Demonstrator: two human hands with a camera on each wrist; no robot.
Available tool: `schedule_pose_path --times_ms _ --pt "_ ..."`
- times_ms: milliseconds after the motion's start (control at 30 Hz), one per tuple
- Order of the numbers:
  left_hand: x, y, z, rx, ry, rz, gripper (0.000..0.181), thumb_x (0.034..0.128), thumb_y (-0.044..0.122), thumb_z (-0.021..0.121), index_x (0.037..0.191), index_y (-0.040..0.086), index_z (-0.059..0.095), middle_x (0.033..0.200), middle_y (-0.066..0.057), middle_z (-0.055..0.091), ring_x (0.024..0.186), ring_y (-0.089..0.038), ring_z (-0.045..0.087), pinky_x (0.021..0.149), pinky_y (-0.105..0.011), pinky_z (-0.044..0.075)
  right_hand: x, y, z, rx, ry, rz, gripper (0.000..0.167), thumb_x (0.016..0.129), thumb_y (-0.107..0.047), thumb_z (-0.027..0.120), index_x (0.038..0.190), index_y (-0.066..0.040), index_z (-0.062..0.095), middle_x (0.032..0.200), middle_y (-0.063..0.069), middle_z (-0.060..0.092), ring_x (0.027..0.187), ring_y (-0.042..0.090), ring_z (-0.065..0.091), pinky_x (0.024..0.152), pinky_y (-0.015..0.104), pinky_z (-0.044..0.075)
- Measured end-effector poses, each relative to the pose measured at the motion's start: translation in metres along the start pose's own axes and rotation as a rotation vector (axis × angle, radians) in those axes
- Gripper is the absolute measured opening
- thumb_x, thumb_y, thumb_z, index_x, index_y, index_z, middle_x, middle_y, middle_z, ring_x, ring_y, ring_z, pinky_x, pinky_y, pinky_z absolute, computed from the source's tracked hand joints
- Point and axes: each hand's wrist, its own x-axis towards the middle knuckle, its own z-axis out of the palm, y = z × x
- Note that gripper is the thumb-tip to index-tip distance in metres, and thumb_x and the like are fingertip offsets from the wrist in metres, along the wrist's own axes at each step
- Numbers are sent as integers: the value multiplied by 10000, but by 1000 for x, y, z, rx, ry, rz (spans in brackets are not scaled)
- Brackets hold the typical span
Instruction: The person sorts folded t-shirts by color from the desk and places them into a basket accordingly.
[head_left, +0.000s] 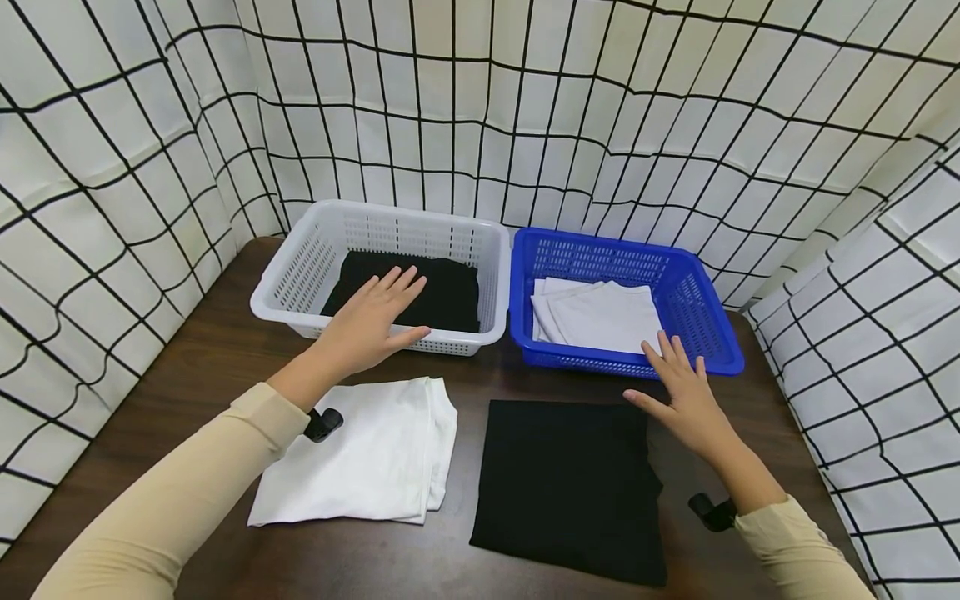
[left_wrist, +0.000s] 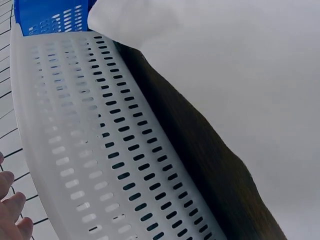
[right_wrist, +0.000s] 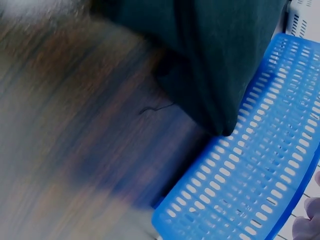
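Observation:
My left hand (head_left: 367, 323), fingers spread and holding nothing, hovers over the front rim of the white basket (head_left: 491, 287). A folded black cloth (head_left: 450, 292) lies inside that basket. Beneath my left wrist, a folded white cloth (head_left: 375, 450) is spread on the table. With its fingers apart, my right hand (head_left: 686, 400) hangs near the front right of the blue basket (head_left: 693, 300), also holding nothing. White folded cloth (head_left: 600, 312) lies in the blue basket. Left of my right forearm, a folded black cloth (head_left: 566, 492) rests flat on the table. Fingertips (right_wrist: 307, 222) show at the right wrist view's edge.
Both baskets stand side by side at the back of the dark wooden table (head_left: 465, 558). White curtain with a black grid pattern (head_left: 465, 108) surrounds the table at the back and sides. A small black device (head_left: 324, 424) is on my left wrist, another (head_left: 712, 511) on my right.

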Motion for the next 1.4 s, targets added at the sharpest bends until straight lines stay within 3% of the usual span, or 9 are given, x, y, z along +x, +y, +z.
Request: schedule_pose_path --times_ms 567,1100,1400 --pt "-5 22 1 -16 15 74 803 964 501 573 1576 87 259 1656 -121 214 1546 -325 165 1270 -508 113 -6 -12 7 -7 -16 -43 828 953 -477 613 1581 -88 241 1666 207 72 1552 370 -48 1197 686 -51" --pt "-16 46 13 -41 8 164 798 959 531 563 1578 122 269 1658 -89 218 1540 -311 199 1264 -509 153 -9 -36 14 -9 -56 -60 852 938 -497 621 1588 -114 224 1674 177 66 1549 395 -19 1197 679 -67" --pt "-20 56 24 -52 4 219 790 956 518 583 1578 139 276 1655 -67 239 1537 -282 220 1257 -498 193 -15 -42 17 48 -64 -83 843 935 -479 636 1588 -130 233 1678 158 74 1553 384 0 1204 676 -37"
